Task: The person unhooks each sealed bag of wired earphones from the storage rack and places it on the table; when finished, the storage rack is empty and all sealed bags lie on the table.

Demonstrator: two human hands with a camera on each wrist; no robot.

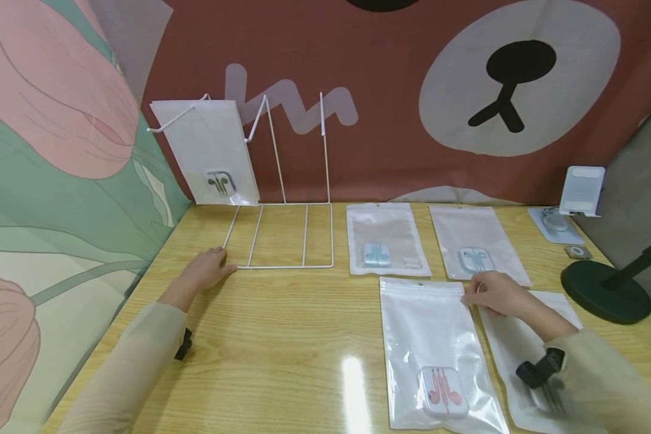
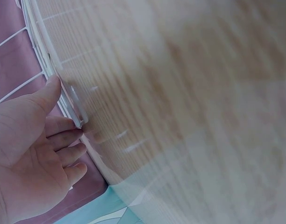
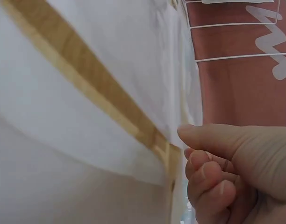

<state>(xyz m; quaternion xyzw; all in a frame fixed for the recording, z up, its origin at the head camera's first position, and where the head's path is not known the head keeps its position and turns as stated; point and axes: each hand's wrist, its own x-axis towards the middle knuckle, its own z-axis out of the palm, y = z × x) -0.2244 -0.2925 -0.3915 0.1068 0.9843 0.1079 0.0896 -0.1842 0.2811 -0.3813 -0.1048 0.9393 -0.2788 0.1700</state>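
On the left, my left hand [image 1: 205, 269] grips the front left corner of a white wire rack [image 1: 282, 267]; in the left wrist view the thumb and curled fingers [image 2: 72, 154] lie on either side of that corner. A white zip bag with dark earphones [image 1: 201, 150] hangs on the rack's left hook. My right hand [image 1: 501, 295] pinches the top right corner of a zip bag with pink earphones [image 1: 423, 328], which lies flat on the table. Under the right forearm lies another zip bag [image 1: 507, 343], its earphone case partly covered by the wrist camera.
Two zip bags with pale blue earphones, one left [image 1: 382, 226] and one right [image 1: 463, 226], lie behind the right hand. At the right stand a round dark base with a pole [image 1: 607, 292] and a white phone stand [image 1: 581, 190]. A printed curtain [image 1: 380, 150] backs the table [image 1: 282, 343].
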